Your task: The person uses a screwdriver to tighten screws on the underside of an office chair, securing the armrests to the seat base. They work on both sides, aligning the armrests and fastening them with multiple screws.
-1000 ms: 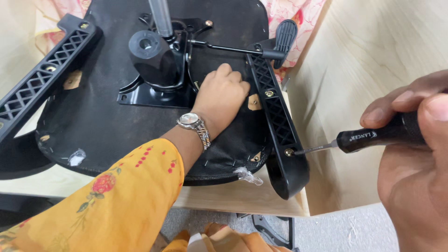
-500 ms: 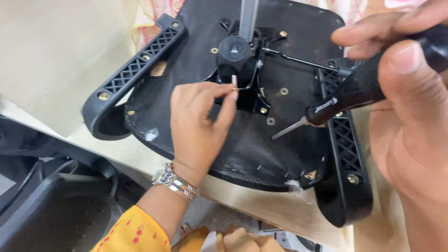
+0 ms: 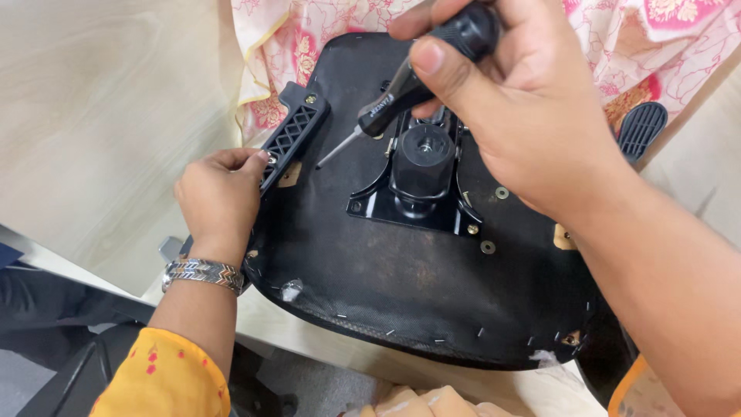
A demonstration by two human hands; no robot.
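Change: Half a second ago my left hand (image 3: 220, 197) pinched something small over the middle of the seat; now it has moved out to the seat's left edge. The screwdriver tip has swung from the right side toward the left armrest.
Meaning: I judge the work has shifted to the left armrest's fastening.
Left hand: nearest me, wearing a silver metal wristwatch (image 3: 202, 273) and yellow patterned sleeve (image 3: 162, 374); fingers curled, grasping the near end of the black latticed plastic armrest (image 3: 292, 137).
Seat: an upturned black office-chair seat base (image 3: 401, 286) lying on the pale wooden surface (image 3: 100, 116), staples along its near rim, a black metal mounting plate with round hub (image 3: 421, 174) at its centre.
Right hand: (image 3: 517, 108) farther off, clenched round a black-handled screwdriver (image 3: 409, 89), tip pointing down-left, near the armrest but apart from it.
Beyond: pink floral cloth (image 3: 656, 54) under the seat's far edge; a black ribbed oval lever paddle (image 3: 642, 127) at the right.
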